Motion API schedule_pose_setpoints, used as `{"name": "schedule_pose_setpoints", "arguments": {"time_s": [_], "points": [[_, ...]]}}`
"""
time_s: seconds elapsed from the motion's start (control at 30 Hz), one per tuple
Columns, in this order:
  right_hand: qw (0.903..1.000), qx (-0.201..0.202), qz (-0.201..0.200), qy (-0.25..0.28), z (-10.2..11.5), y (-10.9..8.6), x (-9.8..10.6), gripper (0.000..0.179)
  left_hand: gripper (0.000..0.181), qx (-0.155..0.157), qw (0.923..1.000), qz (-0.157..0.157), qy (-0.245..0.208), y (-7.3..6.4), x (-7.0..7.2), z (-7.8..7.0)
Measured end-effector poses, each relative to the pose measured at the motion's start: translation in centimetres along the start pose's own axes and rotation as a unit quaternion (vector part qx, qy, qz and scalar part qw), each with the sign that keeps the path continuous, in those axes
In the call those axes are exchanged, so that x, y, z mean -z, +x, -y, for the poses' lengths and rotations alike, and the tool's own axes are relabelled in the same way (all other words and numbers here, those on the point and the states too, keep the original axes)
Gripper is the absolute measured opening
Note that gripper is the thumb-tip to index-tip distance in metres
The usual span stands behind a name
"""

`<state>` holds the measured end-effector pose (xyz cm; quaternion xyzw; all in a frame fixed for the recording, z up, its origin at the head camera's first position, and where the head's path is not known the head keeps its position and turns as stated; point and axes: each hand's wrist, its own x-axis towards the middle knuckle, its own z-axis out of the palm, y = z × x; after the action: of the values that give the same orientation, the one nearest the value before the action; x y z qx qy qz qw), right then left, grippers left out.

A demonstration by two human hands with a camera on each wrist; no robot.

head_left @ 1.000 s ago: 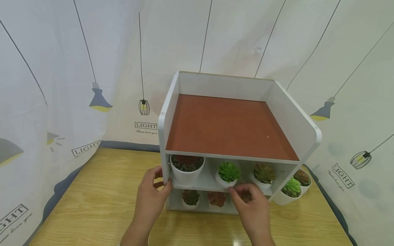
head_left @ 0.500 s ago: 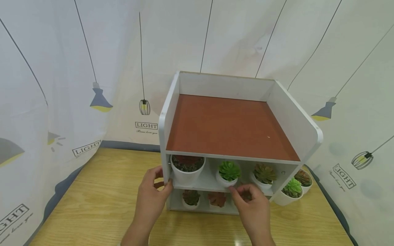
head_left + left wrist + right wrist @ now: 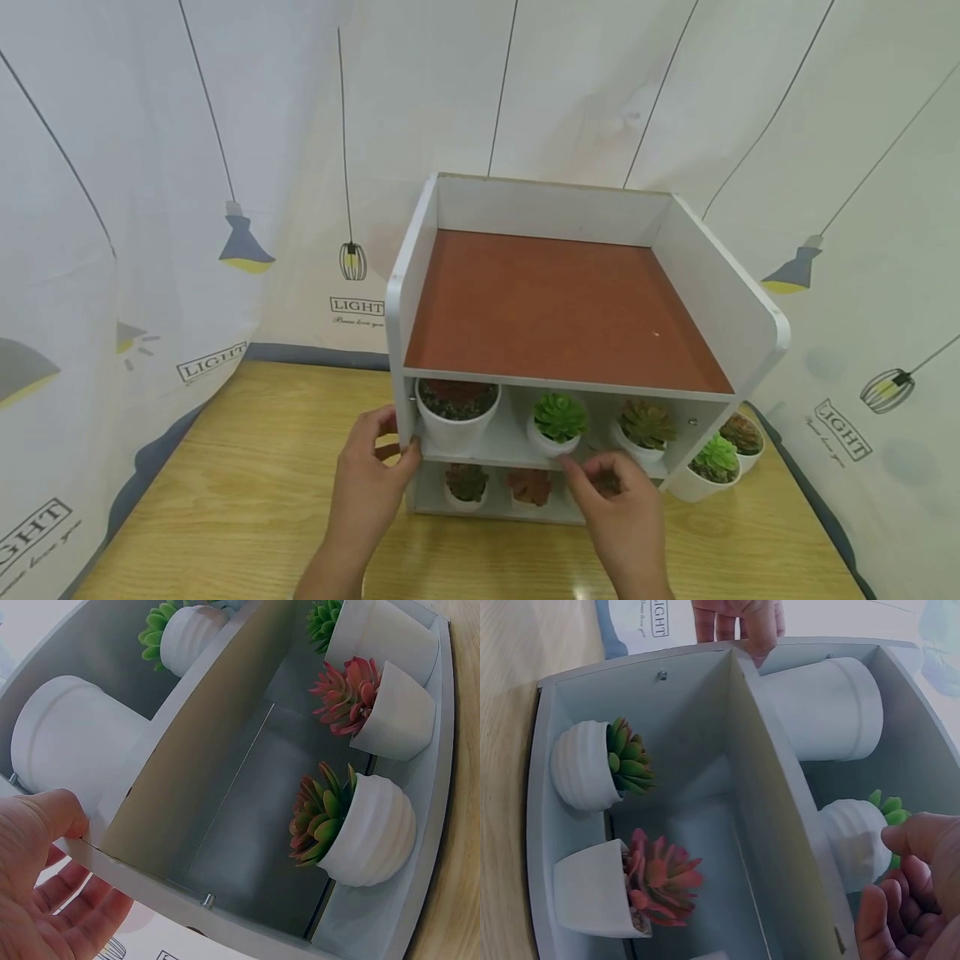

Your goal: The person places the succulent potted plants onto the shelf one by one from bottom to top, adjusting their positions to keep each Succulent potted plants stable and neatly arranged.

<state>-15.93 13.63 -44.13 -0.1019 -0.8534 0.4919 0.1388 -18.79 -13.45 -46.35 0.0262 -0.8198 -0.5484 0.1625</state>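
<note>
My left hand (image 3: 375, 462) grips the left side panel of a white two-tier shelf (image 3: 723, 292), thumb on the front edge and fingers outside the panel. My right hand (image 3: 622, 508) is at the middle tier, its thumb touching a small white pot with a bright green succulent (image 3: 558, 419). In the right wrist view its other fingers (image 3: 874, 919) are loosely curled, apart from that pot. A larger white pot (image 3: 457, 425) stands at the tier's left end. To the right sits a small pot with a brownish-green succulent (image 3: 647, 423).
On the bottom tier are a pot with a dark red-green succulent (image 3: 371, 829) and a square pot with a red succulent (image 3: 397, 716). Two more potted succulents (image 3: 705, 475) stand on the wooden table (image 3: 225, 500) right of the shelf. A printed curtain (image 3: 585, 92) hangs behind.
My right hand has shifted slightly to the right, its forefinger a little farther from the thumb. The left hand, the shelf and the pots look unchanged.
</note>
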Motion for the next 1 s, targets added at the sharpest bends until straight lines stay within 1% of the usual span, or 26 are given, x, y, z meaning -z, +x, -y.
{"name": "schedule_pose_setpoints", "arguments": {"time_s": [0.27,0.37,0.5,0.67,0.73,0.9,1.0], "points": [[0.9994,0.004,-0.005,0.035,0.0,-0.3,1.1,0.027,0.043,-0.004,1.0000,-0.002,0.007,0.0,0.0,-0.1],[0.9990,0.000,-0.014,0.043,0.1,-0.4,1.5,0.026,0.044,-0.005,0.9999,-0.004,0.008,0.0,0.0,-0.1],[0.9974,0.009,-0.028,0.066,0.3,-0.5,2.2,0.026,0.044,-0.008,0.9999,-0.006,0.006,-0.1,0.0,-0.1],[0.9942,0.034,-0.064,0.079,0.4,-0.7,3.0,0.023,0.043,-0.004,1.0000,-0.006,0.003,-0.1,0.0,-0.1],[0.9924,0.045,-0.084,0.078,0.4,-0.6,3.3,0.021,0.043,0.000,1.0000,-0.005,0.003,-0.1,0.1,-0.1],[0.9866,0.062,-0.129,0.078,0.3,-0.5,4.2,0.019,0.043,0.005,1.0000,-0.005,0.002,-0.1,0.1,0.0],[0.9826,0.065,-0.152,0.084,0.2,-0.4,4.8,0.018,0.043,0.004,1.0000,-0.004,0.003,-0.1,0.1,0.0]]}}
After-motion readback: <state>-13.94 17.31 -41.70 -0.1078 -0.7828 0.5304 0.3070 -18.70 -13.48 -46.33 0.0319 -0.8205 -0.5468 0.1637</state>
